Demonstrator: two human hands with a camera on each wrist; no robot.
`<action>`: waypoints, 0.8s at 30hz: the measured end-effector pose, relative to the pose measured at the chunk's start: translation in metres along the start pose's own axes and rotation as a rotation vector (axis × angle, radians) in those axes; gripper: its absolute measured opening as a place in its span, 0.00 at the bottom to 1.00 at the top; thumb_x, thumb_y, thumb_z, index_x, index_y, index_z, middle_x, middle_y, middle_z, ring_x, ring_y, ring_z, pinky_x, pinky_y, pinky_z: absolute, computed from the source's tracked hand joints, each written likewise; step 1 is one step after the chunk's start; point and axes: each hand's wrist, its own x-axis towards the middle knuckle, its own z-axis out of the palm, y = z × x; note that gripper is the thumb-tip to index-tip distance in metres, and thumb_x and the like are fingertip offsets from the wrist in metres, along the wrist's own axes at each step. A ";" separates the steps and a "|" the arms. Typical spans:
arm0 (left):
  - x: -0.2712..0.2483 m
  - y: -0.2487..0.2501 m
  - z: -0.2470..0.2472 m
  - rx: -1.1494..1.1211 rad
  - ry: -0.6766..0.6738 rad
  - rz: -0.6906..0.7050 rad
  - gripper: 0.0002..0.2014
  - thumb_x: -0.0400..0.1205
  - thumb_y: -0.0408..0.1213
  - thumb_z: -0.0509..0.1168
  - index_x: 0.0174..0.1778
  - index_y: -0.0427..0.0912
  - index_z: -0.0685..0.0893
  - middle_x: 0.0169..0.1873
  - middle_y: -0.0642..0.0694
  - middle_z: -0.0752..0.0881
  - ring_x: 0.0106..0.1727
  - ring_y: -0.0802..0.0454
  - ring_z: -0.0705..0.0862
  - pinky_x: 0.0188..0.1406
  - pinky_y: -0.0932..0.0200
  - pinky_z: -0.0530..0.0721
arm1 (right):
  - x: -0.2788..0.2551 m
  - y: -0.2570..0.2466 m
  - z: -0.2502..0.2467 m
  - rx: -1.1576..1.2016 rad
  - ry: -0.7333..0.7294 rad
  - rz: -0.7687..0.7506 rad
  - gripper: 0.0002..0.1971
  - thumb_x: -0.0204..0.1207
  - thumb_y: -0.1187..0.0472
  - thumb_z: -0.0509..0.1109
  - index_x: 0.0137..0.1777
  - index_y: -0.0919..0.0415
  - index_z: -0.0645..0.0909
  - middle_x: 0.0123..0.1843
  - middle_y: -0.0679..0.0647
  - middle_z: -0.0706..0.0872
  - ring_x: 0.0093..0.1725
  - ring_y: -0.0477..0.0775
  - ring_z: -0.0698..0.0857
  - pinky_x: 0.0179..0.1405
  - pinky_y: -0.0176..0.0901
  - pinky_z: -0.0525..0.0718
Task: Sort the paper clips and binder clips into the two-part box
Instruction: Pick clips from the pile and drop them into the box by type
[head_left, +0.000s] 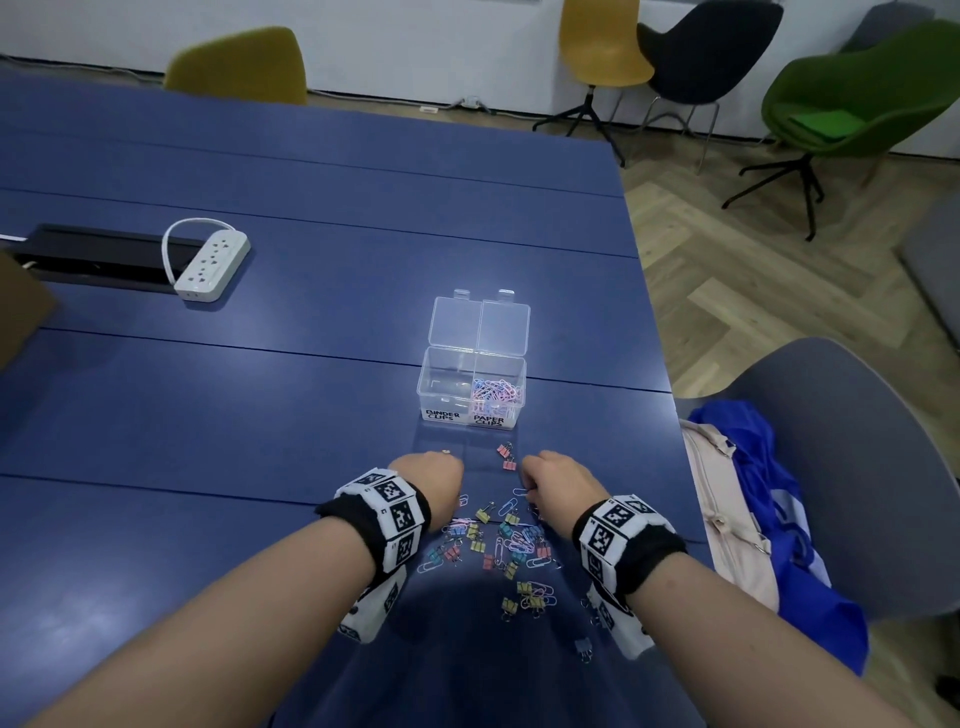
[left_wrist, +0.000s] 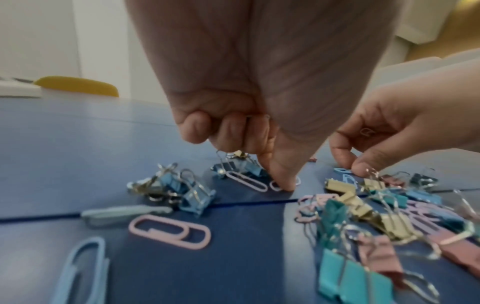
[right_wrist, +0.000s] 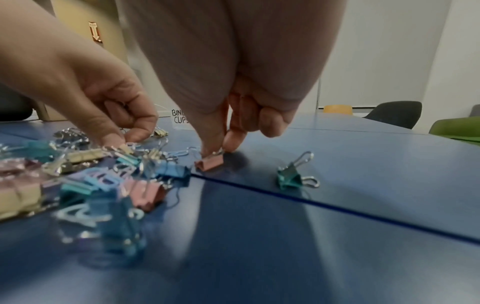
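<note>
Blue table (head_left: 260, 364): near the half-filled two-part box (head_left: 471, 387), the left hand (head_left: 428, 480) pinches a pink paper clip (left_wrist: 284, 184), the right hand (head_left: 558, 480) a pink binder clip (right_wrist: 209, 163); tangled neighbours in the clip pile (head_left: 498, 545) may lift along and land missorted.

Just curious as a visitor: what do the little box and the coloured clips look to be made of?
The two-part box looks like clear, glossy plastic: the table shows through its walls. The binder clips seem painted metal with shiny, bare wire handles. The paper clips look like wire with a matte pastel coating, though a bare core is not visible.
</note>
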 end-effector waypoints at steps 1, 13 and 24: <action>-0.001 0.002 0.000 0.051 -0.017 0.012 0.06 0.78 0.33 0.62 0.48 0.40 0.83 0.45 0.44 0.85 0.44 0.42 0.84 0.46 0.50 0.85 | 0.001 0.000 0.000 -0.004 -0.018 0.014 0.05 0.77 0.68 0.62 0.51 0.63 0.76 0.54 0.61 0.80 0.53 0.63 0.81 0.51 0.51 0.80; -0.025 -0.018 0.002 -0.414 0.174 0.022 0.06 0.83 0.38 0.59 0.42 0.42 0.75 0.42 0.44 0.79 0.43 0.45 0.78 0.45 0.56 0.76 | -0.013 0.007 0.000 0.580 0.152 0.179 0.10 0.80 0.69 0.55 0.49 0.63 0.78 0.41 0.53 0.81 0.34 0.49 0.78 0.34 0.35 0.75; -0.037 -0.034 0.006 -1.467 0.055 -0.184 0.15 0.78 0.17 0.49 0.39 0.36 0.77 0.27 0.40 0.76 0.19 0.53 0.74 0.15 0.65 0.74 | -0.023 -0.012 -0.009 0.447 -0.007 0.137 0.12 0.80 0.70 0.49 0.48 0.64 0.76 0.45 0.55 0.79 0.42 0.55 0.77 0.36 0.40 0.73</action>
